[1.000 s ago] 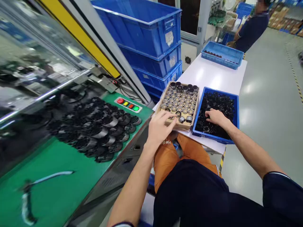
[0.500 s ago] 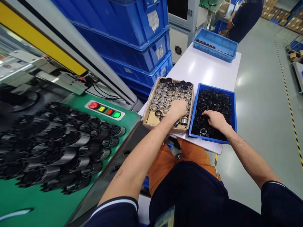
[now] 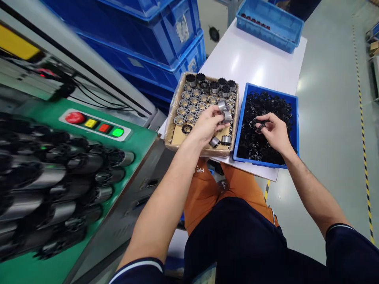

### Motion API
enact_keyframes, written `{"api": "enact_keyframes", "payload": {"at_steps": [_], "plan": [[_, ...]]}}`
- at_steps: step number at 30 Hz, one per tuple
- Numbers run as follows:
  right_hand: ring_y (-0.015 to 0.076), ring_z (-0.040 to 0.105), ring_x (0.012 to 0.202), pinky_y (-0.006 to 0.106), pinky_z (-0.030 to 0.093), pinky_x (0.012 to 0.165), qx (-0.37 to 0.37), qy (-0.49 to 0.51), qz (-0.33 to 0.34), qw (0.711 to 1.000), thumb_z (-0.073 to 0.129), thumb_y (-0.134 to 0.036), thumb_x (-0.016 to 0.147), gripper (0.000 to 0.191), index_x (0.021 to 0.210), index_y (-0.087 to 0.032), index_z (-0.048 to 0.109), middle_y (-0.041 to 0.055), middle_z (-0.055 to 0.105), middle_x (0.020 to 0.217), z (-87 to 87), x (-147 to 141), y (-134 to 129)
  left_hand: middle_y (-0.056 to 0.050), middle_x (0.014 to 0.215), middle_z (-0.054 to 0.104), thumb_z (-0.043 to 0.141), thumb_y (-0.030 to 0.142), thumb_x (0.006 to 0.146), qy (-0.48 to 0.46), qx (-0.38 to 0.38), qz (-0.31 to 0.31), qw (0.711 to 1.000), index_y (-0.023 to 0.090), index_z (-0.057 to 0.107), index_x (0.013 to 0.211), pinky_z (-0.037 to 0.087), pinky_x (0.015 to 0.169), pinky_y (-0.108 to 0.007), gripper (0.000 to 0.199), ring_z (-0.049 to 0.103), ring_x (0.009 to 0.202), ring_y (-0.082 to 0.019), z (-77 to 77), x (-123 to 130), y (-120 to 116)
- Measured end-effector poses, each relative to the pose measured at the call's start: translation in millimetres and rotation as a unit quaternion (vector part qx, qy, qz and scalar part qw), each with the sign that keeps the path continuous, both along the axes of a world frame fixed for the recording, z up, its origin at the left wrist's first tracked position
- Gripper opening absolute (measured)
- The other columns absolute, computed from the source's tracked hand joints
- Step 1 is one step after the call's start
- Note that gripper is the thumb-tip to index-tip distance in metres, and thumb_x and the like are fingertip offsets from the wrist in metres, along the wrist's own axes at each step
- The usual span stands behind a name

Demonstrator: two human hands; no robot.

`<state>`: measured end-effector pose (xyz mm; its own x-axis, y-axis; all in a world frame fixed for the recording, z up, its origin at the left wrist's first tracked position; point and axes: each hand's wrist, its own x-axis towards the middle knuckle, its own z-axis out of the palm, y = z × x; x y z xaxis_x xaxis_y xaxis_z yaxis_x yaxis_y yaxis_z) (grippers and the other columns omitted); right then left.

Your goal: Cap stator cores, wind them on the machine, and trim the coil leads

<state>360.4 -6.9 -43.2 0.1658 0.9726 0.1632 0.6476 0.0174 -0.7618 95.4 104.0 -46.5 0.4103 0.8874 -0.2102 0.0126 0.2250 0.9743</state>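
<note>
My left hand (image 3: 209, 124) is closed on two silver metal rings (image 3: 226, 116), held above a cardboard tray (image 3: 169, 136). Rows of upright metal rings (image 3: 193, 109) fill much of that tray; those along its far side carry black toothed caps. Close to the hand, two capped rings (image 3: 226, 140) lie on their sides near the tray's front edge. Over the blue bin (image 3: 297, 130) of loose black plastic parts (image 3: 265, 104), my right hand (image 3: 275, 130) pinches a black plastic ring (image 3: 260, 127) between thumb and fingers.
On the left, a green machine bed (image 3: 139, 138) carries many capped rings and a button panel (image 3: 96, 124). Blue crates (image 3: 166, 43) are stacked behind the tray. A light blue bin (image 3: 268, 29) stands at the white table's (image 3: 222, 59) far end.
My left hand has come up from the tray with two metal rings in its fingers. My right hand has lifted a black ring from the bin. The view has shifted.
</note>
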Motion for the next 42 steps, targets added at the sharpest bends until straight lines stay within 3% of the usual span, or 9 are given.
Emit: {"api": "enact_keyframes", "payload": {"at_steps": [4,7,11,14,18,22,29,34,42], "plan": [[0.017,0.082,0.083,0.033,0.072,0.072,0.033,0.087,0.039,0.995,0.077,-0.042,0.106,0.026,0.128,-0.029,0.085,0.0035,0.083,0.126,-0.6,-27,16,-0.01,0.118,0.082,0.059,0.023,0.09,-0.117,-0.114,0.009,0.987,0.02,0.066,0.116,0.069,0.085,-0.026,0.027,0.085,0.108,-0.019,-11.9,6,-19],[0.015,0.082,0.087,0.027,0.07,0.068,0.084,0.158,0.087,0.98,0.083,-0.044,0.108,0.025,0.128,-0.03,0.085,0.0001,0.082,0.117,2.4,-46,34,-0.01,0.119,0.083,0.059,0.037,0.106,-0.207,-0.171,0.046,0.962,0.021,0.069,0.116,0.062,0.064,-0.023,0.021,0.085,0.101,-0.021,-11.5,12,-26],[0.0164,0.082,0.105,0.024,0.07,0.074,0.123,0.181,0.124,0.968,0.084,-0.038,0.111,0.013,0.119,-0.027,0.087,0.0009,0.083,0.113,5.7,-63,53,-0.001,0.098,0.078,0.077,0.053,0.112,-0.188,-0.101,0.09,0.973,0.026,0.06,0.108,0.041,0.046,-0.019,0.032,0.076,0.073,-0.014,-4.5,20,-36],[0.0171,0.082,0.105,0.025,0.071,0.076,0.123,0.19,0.115,0.967,0.084,-0.03,0.11,0.008,0.117,-0.028,0.087,0.0005,0.084,0.113,3.9,-70,56,0.004,0.081,0.068,0.074,0.064,0.115,-0.149,-0.036,0.09,0.984,0.032,0.063,0.126,0.042,0.046,-0.022,0.035,0.063,0.057,-0.013,-4.7,25,-45],[0.0163,0.082,0.089,0.031,0.073,0.077,0.084,0.216,0.098,0.968,0.076,-0.018,0.109,0.019,0.118,-0.027,0.09,0.0003,0.088,0.116,-1.7,-73,50,-0.004,0.093,0.075,0.052,0.087,0.115,-0.112,0.018,0.085,0.99,0.035,0.073,0.135,0.05,0.049,-0.034,0.059,0.065,0.065,-0.021,-17.6,28,-52],[0.0152,0.083,0.078,0.032,0.074,0.071,0.033,0.275,0.148,0.949,0.086,-0.021,0.102,0.031,0.132,-0.029,0.089,0.0022,0.089,0.126,-9.1,-66,47,-0.004,0.104,0.078,0.053,0.077,0.12,-0.115,0.015,0.08,0.99,0.034,0.072,0.132,0.055,0.057,-0.032,0.049,0.074,0.08,-0.021,-32.2,27,-49],[0.0148,0.085,0.08,0.031,0.074,0.075,0.057,0.272,0.161,0.947,0.097,-0.025,0.094,0.038,0.131,-0.03,0.092,0.002,0.086,0.133,-20.2,-53,58,0.0,0.081,0.069,0.054,0.08,0.119,-0.118,0.04,0.059,0.99,0.034,0.073,0.141,0.044,0.052,-0.032,0.054,0.061,0.063,-0.019,-43.3,30,-37],[0.0158,0.08,0.089,0.029,0.07,0.076,0.065,0.248,0.168,0.952,0.104,-0.037,0.091,0.039,0.128,-0.037,0.095,0.0,0.083,0.113,-24.3,-47,63,0.0,0.083,0.065,0.05,0.073,0.123,-0.132,0.051,0.053,0.988,0.034,0.072,0.139,0.046,0.059,-0.032,0.047,0.06,0.065,-0.018,-38.5,32,-39],[0.0214,0.077,0.096,0.041,0.077,0.083,0.05,0.252,0.172,0.951,0.11,-0.058,0.084,0.046,0.126,-0.043,0.096,0.0019,0.078,0.112,-19.7,-48,61,-0.001,0.095,0.069,0.049,0.08,0.122,-0.157,0.062,0.038,0.985,0.036,0.069,0.15,0.052,0.055,-0.026,0.056,0.063,0.063,-0.013,-29.4,30,-45]]}}
